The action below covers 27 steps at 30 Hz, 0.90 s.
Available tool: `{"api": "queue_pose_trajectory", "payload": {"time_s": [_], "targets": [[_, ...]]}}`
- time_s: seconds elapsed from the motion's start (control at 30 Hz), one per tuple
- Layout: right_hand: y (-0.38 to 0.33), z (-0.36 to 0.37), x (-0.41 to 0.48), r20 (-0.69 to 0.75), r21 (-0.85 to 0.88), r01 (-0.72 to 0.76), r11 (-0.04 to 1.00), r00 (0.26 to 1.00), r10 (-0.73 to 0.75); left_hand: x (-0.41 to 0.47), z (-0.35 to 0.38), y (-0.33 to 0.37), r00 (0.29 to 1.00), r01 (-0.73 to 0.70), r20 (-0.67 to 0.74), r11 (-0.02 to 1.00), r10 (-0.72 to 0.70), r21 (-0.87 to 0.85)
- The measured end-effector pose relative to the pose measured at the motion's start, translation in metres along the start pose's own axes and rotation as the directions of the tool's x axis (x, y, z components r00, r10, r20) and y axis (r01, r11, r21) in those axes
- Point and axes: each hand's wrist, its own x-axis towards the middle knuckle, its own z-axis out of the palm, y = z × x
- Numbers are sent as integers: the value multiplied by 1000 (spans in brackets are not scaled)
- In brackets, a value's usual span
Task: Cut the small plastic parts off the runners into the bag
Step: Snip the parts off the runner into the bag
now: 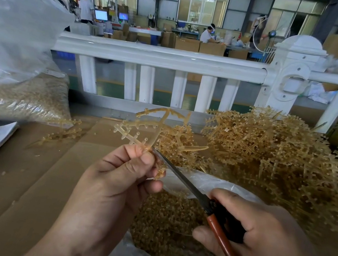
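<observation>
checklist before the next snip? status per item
1. Left hand pinches runner: ok.
2. Right hand grips scissors: ok.
3. Blade tip at the runner: ok.
4. Left fingertips clear of the blade: cannot tell, the tip sits right beside them.
5. Bag mouth open, cut parts inside: ok.
6. Cut point above the bag mouth: cannot tell from this view.
</observation>
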Motion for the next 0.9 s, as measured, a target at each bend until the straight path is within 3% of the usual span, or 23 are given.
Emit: {"api": "queue_pose_trajectory", "payload": {"time_s": [0.43, 0.57, 0.9], "targets": [[0, 1, 0, 19, 55, -26, 998, 1000, 25, -2, 1, 2, 999, -42, 25, 999, 42, -30], [-1, 0, 0, 14, 101, -28, 994, 1000, 27, -2, 3, 1, 996, -85, 12, 996, 84, 42], [3, 3, 6, 8, 125, -1, 992, 1000, 0, -3, 7, 0, 999, -32, -31, 996, 34, 84]]}}
